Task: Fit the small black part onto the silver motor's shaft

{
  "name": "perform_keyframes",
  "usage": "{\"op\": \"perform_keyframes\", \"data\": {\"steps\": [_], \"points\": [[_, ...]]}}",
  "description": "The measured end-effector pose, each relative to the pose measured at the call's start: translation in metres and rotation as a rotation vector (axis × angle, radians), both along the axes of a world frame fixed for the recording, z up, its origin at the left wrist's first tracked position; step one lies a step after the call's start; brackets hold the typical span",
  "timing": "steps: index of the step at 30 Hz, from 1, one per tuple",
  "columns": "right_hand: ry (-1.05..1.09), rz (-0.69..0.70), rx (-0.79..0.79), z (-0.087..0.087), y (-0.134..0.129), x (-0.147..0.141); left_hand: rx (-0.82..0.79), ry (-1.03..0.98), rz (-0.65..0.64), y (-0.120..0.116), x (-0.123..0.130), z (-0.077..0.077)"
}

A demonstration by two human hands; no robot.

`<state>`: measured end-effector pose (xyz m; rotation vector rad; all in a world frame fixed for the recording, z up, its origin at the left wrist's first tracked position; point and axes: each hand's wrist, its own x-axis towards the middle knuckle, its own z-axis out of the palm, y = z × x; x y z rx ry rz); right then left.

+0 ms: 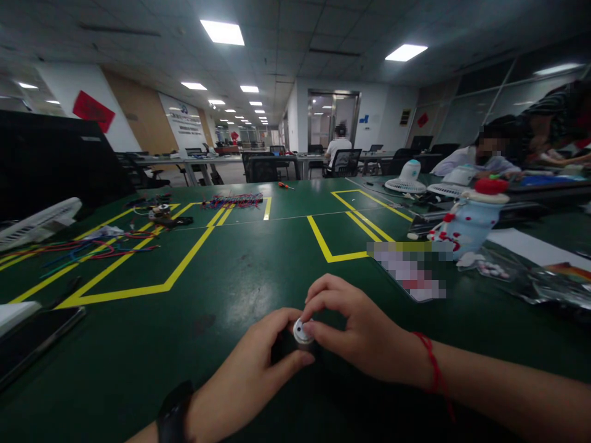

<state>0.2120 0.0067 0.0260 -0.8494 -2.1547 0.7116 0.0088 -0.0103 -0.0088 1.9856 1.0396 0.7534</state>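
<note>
Silver and round, a small metal cylindrical part with a dark body (pixel 302 333) sits just above the green table mat (pixel 231 271), pinched between both hands. The left hand (pixel 252 369) closes thumb and fingers around its dark side; the right hand (pixel 357 329) curls over its silver cap from the other side. Yellow tape lines (pixel 184 261) lie beyond the part, coloured wires (pixel 87 251) farther off to its left.

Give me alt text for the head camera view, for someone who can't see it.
Two hands, left and right, hold a small round motor over a green table marked with yellow tape. Coloured wires lie at left, small fans at right.
</note>
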Motion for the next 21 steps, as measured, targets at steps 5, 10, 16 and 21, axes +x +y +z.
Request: {"op": "perform_keyframes", "data": {"steps": [5,10,16,21], "points": [[0.070,-0.008,-0.054,0.004,0.008,0.010,-0.014,0.001,-0.008,0.001,0.000,0.002],[-0.193,0.055,-0.146,-0.006,0.019,0.031,-0.024,0.017,-0.006,0.001,0.000,0.005],[-0.314,0.150,-0.147,-0.016,0.024,0.038,-0.021,0.029,0.013,0.000,0.000,0.007],[0.039,0.016,-0.401,-0.022,0.033,0.041,-0.010,0.026,0.009,0.000,-0.001,0.006]]}}
